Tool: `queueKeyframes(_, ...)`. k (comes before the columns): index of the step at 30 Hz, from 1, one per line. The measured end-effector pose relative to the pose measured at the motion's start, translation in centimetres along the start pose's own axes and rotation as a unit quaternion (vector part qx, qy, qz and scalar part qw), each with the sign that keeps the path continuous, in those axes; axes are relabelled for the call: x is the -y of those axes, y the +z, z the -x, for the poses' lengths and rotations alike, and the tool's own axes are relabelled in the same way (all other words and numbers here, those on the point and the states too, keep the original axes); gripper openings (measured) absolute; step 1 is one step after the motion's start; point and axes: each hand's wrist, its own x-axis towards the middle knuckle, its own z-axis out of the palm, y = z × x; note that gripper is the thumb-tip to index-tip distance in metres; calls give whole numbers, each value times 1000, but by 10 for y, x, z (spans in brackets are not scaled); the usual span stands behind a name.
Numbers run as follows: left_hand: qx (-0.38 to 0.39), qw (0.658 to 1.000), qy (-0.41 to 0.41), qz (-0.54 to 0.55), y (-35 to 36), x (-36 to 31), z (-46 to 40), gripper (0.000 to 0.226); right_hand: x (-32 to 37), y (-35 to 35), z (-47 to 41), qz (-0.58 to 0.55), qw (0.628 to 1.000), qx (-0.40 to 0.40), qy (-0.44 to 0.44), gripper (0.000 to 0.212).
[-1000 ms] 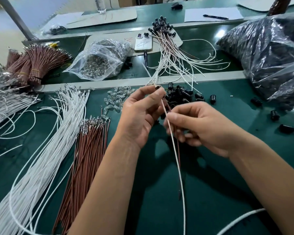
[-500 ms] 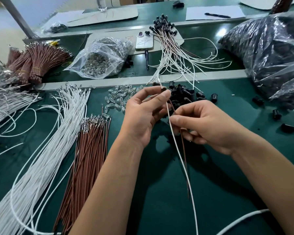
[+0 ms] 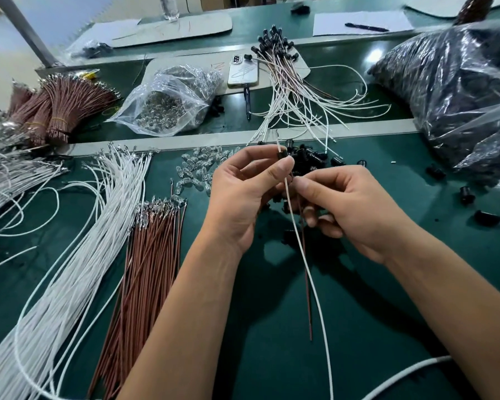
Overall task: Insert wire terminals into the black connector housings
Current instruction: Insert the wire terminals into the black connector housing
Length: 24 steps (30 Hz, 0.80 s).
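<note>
Housing pinched in left grip

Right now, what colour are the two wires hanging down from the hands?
One white wire and one reddish-brown wire, clearest in the head view.

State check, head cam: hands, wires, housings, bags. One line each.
left hand: pinches black housing at fingertips
right hand: pinches white wire below the housing
brown wire: hangs beside the white one
loose housings: piled on mat
clear bag: open, lying on its side
finished assemblies: fanned out behind
</note>
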Motion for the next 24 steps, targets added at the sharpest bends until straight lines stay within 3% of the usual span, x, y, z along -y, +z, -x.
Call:
queueKeyframes(10, 16, 999, 23, -15, 1, 0, 1, 23, -3, 0, -3, 22, 993, -67, -92, 9)
queueKeyframes(24, 22, 998, 39, -46, 3, 2, 3, 26, -2, 0, -3, 10, 992, -61, -111, 13)
